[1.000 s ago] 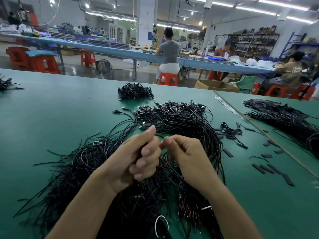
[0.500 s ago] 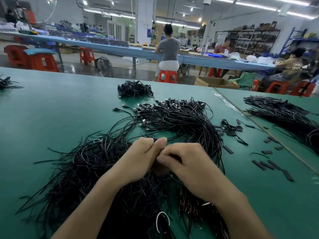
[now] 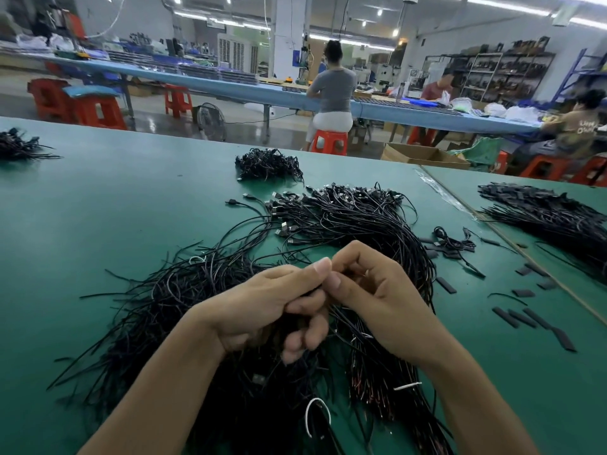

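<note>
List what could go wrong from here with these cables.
1. The left hand and right hand pinch strands straight above the tangled cable pile; pulling may drag neighbours along and knot them.
2. The loose black sleeves lie near the right forearm; a sweep might scatter them.

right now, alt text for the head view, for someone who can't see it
A person's left hand and right hand meet thumb to thumb, pinching thin black cables over a big heap of them on a green table. Short black strips lie to the right; workers sit at a long bench behind.
</note>
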`<state>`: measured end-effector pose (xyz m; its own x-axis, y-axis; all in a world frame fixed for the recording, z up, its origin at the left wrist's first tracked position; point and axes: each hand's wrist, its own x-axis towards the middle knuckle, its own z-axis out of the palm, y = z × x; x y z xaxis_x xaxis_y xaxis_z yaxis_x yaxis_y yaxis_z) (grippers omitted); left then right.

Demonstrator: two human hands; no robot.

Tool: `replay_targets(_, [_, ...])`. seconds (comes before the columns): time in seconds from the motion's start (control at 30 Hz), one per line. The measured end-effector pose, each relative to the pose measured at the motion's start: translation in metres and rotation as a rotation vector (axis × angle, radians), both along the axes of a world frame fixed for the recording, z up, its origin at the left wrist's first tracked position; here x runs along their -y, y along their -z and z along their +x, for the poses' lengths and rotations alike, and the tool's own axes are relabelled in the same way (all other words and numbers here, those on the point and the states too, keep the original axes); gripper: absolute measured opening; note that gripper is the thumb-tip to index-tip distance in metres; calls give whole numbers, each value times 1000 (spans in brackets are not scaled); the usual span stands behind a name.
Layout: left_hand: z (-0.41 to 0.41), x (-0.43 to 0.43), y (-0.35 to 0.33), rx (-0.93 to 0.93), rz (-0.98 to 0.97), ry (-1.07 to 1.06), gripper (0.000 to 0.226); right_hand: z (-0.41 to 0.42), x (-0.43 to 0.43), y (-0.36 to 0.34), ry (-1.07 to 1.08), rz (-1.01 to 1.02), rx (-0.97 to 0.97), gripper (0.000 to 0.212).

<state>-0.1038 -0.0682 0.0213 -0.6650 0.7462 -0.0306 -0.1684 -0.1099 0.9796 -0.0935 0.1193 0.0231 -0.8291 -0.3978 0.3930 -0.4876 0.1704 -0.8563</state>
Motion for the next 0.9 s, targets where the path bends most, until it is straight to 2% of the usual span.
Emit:
replay_targets(0.13, [-1,-5,1,-85,-53,-194,57,-3,6,2,16,21,10,15])
replay_targets(0.27, [-7,-16,8,-377,-238,-517,63,-7,10,4,108,22,-55,18])
replay_targets(0.3, [-7,-17,9,-402,-247,-565,63,-7,12,3,128,20,-79,19])
replay_targets(0.37, [-6,-19,7,-221,-80,-544,58,-9,15,3,144,-30,-103,17])
replay_targets(0.43, [-4,-18,2,37,94,-381,47,-10,20,1,156,-76,-111,14])
replay_targets(0.53, [-6,-17,5,190,73,-271,59,-13,28,-1,200,-18,-180,17])
replay_targets(0.63, [-10,-19,14,214,21,-391,65,-18,30,0,231,-6,-109,21])
replay_targets(0.73, [-16,-16,23,72,-118,-543,61,-22,25,10,339,122,-84,16])
replay_targets(0.77, [-18,-15,26,29,-144,-580,61,-22,22,15,366,133,-50,19])
replay_targets(0.83, [-22,-11,28,-8,-137,-650,60,-20,16,25,414,159,28,39])
replay_targets(0.9, [-24,-8,26,6,-72,-731,59,-19,9,34,422,405,43,39])
